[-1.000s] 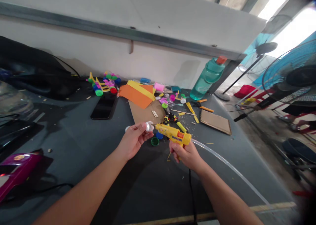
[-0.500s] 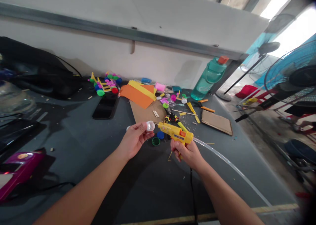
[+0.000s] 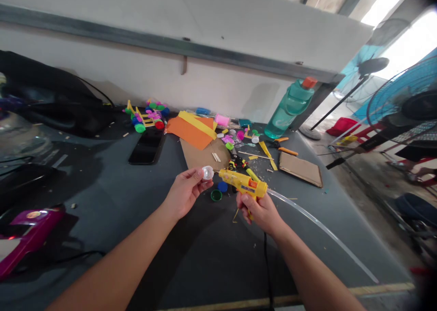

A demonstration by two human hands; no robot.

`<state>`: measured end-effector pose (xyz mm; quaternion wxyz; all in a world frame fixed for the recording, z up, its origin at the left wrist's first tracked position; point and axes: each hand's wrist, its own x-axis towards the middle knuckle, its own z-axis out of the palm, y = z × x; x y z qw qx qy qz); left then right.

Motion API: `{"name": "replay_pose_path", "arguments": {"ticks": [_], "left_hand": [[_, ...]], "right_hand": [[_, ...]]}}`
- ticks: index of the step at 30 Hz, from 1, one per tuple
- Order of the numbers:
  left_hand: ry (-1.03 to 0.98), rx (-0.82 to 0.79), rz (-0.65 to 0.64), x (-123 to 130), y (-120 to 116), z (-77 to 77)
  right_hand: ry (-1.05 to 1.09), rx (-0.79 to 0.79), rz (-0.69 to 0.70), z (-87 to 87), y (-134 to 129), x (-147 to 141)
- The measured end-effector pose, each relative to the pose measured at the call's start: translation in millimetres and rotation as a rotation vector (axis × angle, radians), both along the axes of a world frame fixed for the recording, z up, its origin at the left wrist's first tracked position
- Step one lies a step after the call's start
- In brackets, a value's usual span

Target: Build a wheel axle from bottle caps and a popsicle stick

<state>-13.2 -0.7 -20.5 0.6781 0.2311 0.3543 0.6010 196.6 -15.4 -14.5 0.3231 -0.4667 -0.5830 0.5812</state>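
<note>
My left hand (image 3: 186, 195) pinches a small clear plastic cap (image 3: 207, 172) between thumb and fingers. My right hand (image 3: 259, 212) grips a yellow hot glue gun (image 3: 243, 183) by its handle, with the nozzle pointing left, close to the cap but apart from it. A long clear glue stick (image 3: 324, 231) runs from the back of the gun toward the lower right. A black cord (image 3: 266, 265) hangs below my right hand. Under the hands lie a green bottle cap (image 3: 216, 195) and a blue bottle cap (image 3: 222, 186).
Beyond the hands, the dark tabletop (image 3: 102, 183) holds cardboard (image 3: 205, 155), orange paper (image 3: 189, 133), a phone (image 3: 147, 146), a bottle-cap and craft-stick model (image 3: 145, 116), a teal bottle (image 3: 290, 108), and orange-handled pliers (image 3: 286, 150). A black bag (image 3: 51, 97) lies left; a fan (image 3: 406, 101) stands right.
Both hands stay almost still. The glue gun's nozzle has shifted slightly right, away from the cap, and the whole view has drifted a little.
</note>
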Motion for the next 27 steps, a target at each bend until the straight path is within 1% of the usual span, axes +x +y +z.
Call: {"name": "replay_pose_path", "arguments": {"ticks": [4,11,20,27], "left_hand": [[0.004,0.014,-0.004,-0.6,0.4,-0.1],[-0.007,0.011,0.032,-1.8,2.0,-0.7],[-0.021,0.014,0.060,-2.5,2.4,-0.3],[-0.034,0.016,0.071,-2.3,3.2,0.5]], "right_hand": [[-0.002,0.002,0.005,-0.5,-0.4,0.1],[-0.025,0.006,-0.019,-3.9,0.3,0.4],[-0.039,-0.015,0.012,0.5,-0.2,-0.5],[-0.076,0.002,0.047,-0.9,-1.2,1.1]]}}
